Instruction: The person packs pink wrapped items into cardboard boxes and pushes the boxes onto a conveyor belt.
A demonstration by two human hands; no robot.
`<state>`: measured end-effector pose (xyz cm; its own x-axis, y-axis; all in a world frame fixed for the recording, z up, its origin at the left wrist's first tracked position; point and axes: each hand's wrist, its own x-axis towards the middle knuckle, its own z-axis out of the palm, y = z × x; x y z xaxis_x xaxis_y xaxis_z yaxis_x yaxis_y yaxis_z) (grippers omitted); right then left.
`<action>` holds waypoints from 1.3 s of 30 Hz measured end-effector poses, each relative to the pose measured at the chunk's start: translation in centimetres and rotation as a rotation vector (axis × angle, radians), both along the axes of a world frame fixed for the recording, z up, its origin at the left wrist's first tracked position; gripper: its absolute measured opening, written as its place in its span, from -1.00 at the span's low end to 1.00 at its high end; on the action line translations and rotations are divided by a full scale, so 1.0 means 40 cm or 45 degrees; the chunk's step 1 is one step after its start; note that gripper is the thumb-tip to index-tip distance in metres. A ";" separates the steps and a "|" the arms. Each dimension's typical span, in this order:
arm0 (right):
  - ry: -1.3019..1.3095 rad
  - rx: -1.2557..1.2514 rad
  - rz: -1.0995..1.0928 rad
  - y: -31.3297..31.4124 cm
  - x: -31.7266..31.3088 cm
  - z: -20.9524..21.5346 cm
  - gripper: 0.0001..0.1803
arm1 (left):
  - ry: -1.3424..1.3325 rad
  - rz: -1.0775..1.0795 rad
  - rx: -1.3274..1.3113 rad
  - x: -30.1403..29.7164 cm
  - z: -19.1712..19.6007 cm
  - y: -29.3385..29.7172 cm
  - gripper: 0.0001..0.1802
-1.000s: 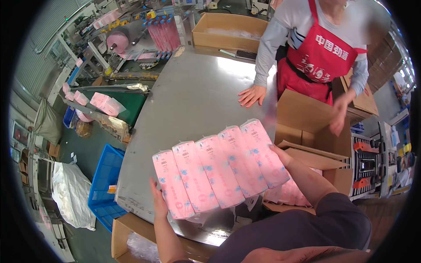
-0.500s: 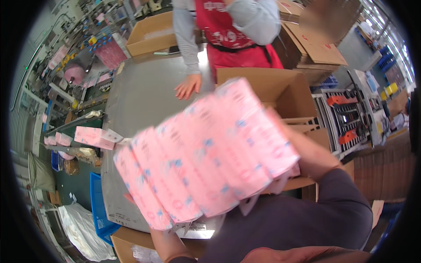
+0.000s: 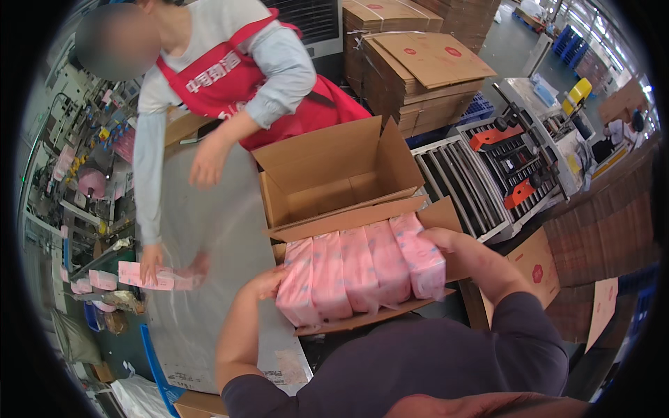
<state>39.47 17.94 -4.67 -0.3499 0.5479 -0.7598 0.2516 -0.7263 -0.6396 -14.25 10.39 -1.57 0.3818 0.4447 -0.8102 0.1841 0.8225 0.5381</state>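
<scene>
Now holds row of five pink packs (image 3: 359,268) down in mouth of near carton (image 3: 444,216), no longer aloft over steel table (image 3: 202,334). Note co-worker's hand (image 3: 150,265) on pink package (image 3: 130,273) at table's left edge, no longer flat on bare metal.

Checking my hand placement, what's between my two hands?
In the head view, a row of five pink tissue packs spans between your left hand and right hand.
</scene>
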 end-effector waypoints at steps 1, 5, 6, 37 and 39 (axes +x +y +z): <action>-0.483 0.199 0.426 0.017 -0.043 0.029 -0.44 | 0.090 0.064 0.120 0.005 -0.055 -0.022 0.00; -0.985 0.596 0.732 0.001 0.080 0.012 -0.34 | 0.524 0.004 0.311 0.248 -0.072 -0.035 0.20; -0.975 0.723 0.631 -0.010 0.117 0.028 -0.24 | 0.773 -0.116 0.533 0.296 -0.101 -0.059 0.22; -0.940 0.463 0.930 -0.158 0.250 0.149 0.03 | 0.193 -0.746 1.183 0.509 0.061 -0.144 -0.13; -0.789 0.530 0.906 -0.178 0.176 -0.013 0.05 | 0.378 -1.176 1.234 0.577 0.039 -0.159 -0.03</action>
<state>46.50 10.83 -5.19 -0.3076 0.6280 -0.7149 0.9080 -0.0310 -0.4179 8.83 4.02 0.00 0.7139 0.5558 -0.4260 0.6630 -0.3407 0.6666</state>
